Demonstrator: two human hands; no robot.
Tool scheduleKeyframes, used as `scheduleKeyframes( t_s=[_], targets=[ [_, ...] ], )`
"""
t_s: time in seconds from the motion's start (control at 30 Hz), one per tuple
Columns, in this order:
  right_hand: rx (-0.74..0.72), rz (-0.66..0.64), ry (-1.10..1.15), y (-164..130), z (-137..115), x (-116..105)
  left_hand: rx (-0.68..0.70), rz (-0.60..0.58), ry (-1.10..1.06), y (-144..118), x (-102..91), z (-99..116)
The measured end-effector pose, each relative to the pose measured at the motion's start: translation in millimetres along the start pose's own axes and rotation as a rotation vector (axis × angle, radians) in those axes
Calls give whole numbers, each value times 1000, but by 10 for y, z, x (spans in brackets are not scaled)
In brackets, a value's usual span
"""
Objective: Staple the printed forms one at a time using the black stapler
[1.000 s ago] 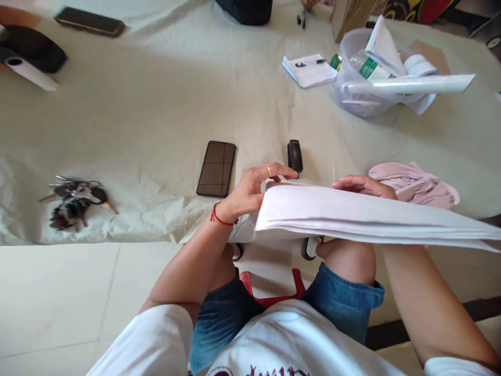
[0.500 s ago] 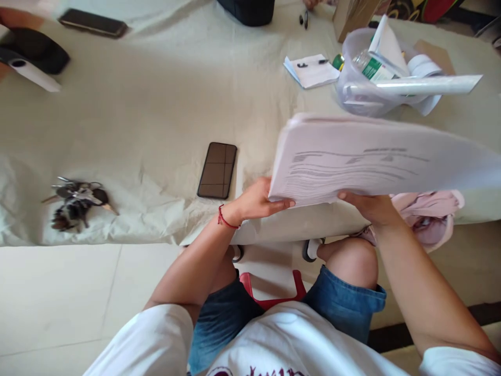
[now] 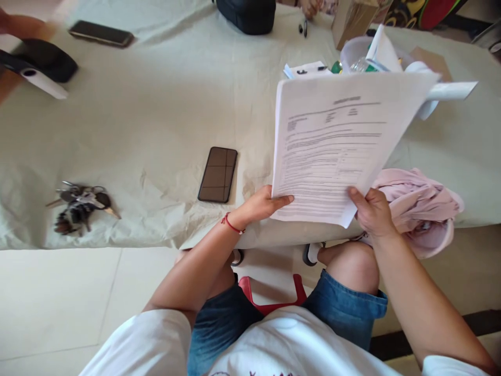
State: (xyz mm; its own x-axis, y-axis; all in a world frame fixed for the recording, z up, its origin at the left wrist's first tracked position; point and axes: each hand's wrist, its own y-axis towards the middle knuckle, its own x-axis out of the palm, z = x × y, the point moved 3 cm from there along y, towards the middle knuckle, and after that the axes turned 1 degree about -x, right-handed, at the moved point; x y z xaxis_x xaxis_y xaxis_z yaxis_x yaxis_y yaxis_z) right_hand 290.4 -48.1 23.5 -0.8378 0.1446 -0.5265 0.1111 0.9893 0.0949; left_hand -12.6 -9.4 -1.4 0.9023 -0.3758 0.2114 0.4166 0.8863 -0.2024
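Stack's tipped upright vs 0.5 s ago: paper stack [image 3: 332,151] stands above surface [image 3: 156,120] edge, left hand [image 3: 260,204] & right hand [image 3: 371,211] pinching bottom corners. Light, floppy — you'd best support both lower corners.

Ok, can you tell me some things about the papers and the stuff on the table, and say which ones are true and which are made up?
1. Both hands hold the stack of papers. True: the left hand grips its lower left edge and the right hand its lower right corner.
2. The papers are blank. False: the top sheet has lines of printed text, too small to read.
3. A dark phone lies on the tablecloth left of the papers. True.
4. The bunch of keys is in the left hand. False: it lies on the cloth, far from both hands.
5. The pink cloth is folded on the phone. False: it lies crumpled at the table's edge by the right hand.
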Motion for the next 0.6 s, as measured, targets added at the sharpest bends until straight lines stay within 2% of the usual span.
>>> scheduleKeyframes(
  t_s=[0.07, 0.13, 0.2, 0.33, 0.5, 0.6],
  targets=[
    [48, 15, 57, -90, 51, -27, -94, -83, 7, -20, 74, -53],
    [88, 19, 78, -198, 107, -80, -137, -99, -66, -28, 138, -114],
    [126, 14, 93, -313, 169, -146, -131, -35, -179, -21, 180, -169],
    [229, -36, 120, -531, 267, -202, -58, 177, -324, -7, 214, -209],
    [359, -115, 211, -695, 298, -114, -22, 156, -536, 12, 275, -199],
    [405, -138, 270, -723, 306, -70, -33, 268, -544, 43, 239, -254]
  ],
)
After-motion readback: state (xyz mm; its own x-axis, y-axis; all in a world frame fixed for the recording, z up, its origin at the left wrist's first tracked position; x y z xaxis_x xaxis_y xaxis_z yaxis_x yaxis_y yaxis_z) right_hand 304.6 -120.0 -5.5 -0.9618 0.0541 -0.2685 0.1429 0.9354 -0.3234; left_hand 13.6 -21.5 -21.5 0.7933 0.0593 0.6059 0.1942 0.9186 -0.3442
